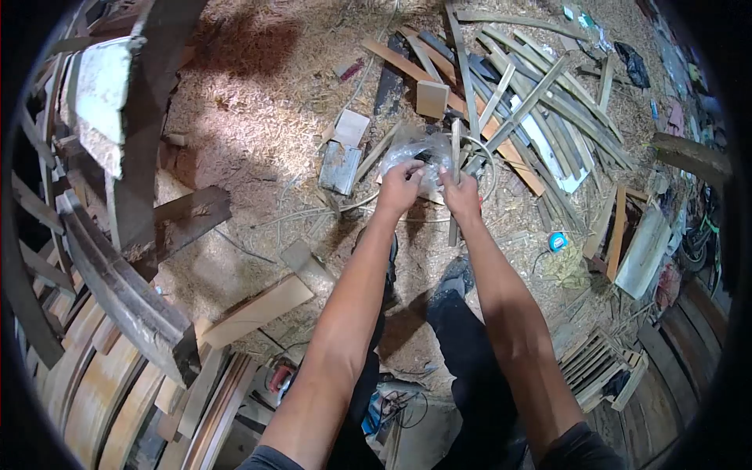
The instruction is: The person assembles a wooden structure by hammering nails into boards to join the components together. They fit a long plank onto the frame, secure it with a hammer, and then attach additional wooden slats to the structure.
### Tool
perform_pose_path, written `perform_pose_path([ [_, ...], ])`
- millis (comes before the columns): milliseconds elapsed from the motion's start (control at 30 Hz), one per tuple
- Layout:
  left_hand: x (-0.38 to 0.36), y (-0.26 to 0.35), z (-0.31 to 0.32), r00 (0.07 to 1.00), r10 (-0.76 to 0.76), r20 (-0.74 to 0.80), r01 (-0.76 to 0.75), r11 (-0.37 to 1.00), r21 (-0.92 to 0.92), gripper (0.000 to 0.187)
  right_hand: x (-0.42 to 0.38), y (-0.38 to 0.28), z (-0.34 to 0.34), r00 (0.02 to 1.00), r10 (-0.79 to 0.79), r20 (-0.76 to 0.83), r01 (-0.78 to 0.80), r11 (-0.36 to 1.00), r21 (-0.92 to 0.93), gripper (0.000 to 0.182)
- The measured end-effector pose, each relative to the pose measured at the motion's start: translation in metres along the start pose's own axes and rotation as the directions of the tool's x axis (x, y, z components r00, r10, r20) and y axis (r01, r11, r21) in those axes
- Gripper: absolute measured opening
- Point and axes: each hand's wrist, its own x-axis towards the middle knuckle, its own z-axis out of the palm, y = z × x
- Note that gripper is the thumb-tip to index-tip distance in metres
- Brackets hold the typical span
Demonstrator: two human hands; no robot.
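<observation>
- My left hand (399, 188) pinches the near-left edge of the clear plastic bag (427, 141).
- My right hand (460, 194) pinches its near-right edge; I cannot tell whether it also grips the thin wooden strip (456, 139) there.
- The bag sits just beyond my hands.
- Left of the bag: a grey block (338, 168).
- Beyond the bag: a pale wooden block (432, 99).
- Right of the bag, farther out: piled slats (540, 117).

dark short sleeves (581, 450), forearms (338, 345) bare, dark trousers (468, 356), dark footwear (455, 277)
</observation>
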Motion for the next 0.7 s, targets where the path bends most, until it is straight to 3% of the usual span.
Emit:
perform_pose_path([
  [67, -0.001, 0.002, 0.002, 0.999, -0.012, 0.041, 0.011, 0.999, 0.043, 0.027, -0.006, -0.009, -0.004, 1.000, -0.002, 0.005, 0.002, 0.999, -0.052, 0.033],
  [167, -0.006, 0.007, 0.009, 0.994, 0.043, -0.101, -0.050, 0.996, -0.068, 0.033, -0.004, -0.015, -0.001, 0.998, -0.040, -0.046, 0.037, 0.997, -0.074, 0.031],
  [267, -0.012, -0.006, 0.010, 0.989, -0.018, -0.145, 0.012, 0.999, -0.041, 0.032, -0.019, -0.027, -0.004, 0.983, -0.131, -0.129, 0.104, 0.975, -0.195, 0.029],
  [400, -0.052, 0.002, -0.002, 0.992, -0.122, -0.032, 0.123, 0.991, 0.045, 0.029, -0.054, -0.046, -0.025, 0.979, -0.155, -0.131, 0.111, 0.950, -0.292, 0.029],
  [433, -0.071, 0.023, -0.007, 0.991, -0.073, -0.108, 0.079, 0.995, 0.053, 0.023, -0.068, -0.051, -0.033, 0.987, -0.120, -0.110, 0.089, 0.963, -0.254, 0.030],
  [500, -0.106, 0.075, -0.023, 0.982, 0.006, -0.187, 0.020, 0.991, 0.134, 0.018, -0.101, -0.070, -0.044, 0.960, -0.254, -0.118, 0.218, 0.942, -0.254, 0.030],
  [533, -0.121, 0.093, -0.029, 0.965, 0.097, -0.243, -0.074, 0.992, 0.105, 0.016, -0.122, -0.094, -0.053, 0.971, -0.213, -0.107, 0.177, 0.946, -0.272, 0.029],
  [567, -0.142, 0.125, -0.036, 0.958, 0.007, -0.286, 0.025, 0.994, 0.110, 0.014, -0.146, -0.120, -0.061, 0.980, -0.174, -0.093, 0.141, 0.947, -0.287, 0.028],
  [633, -0.179, 0.167, -0.051, 0.944, 0.037, -0.327, -0.012, 0.997, 0.078, 0.014, -0.184, -0.155, -0.073, 0.982, -0.182, -0.054, 0.168, 0.965, -0.202, 0.027],
  [667, -0.199, 0.189, -0.050, 0.883, 0.156, -0.442, -0.155, 0.987, 0.038, 0.014, -0.208, -0.172, -0.076, 0.961, -0.265, -0.071, 0.250, 0.952, -0.175, 0.027],
  [700, -0.218, 0.206, -0.056, 0.891, 0.130, -0.435, -0.157, 0.987, -0.026, 0.012, -0.225, -0.194, -0.078, 0.929, -0.356, -0.097, 0.341, 0.929, -0.145, 0.028],
])
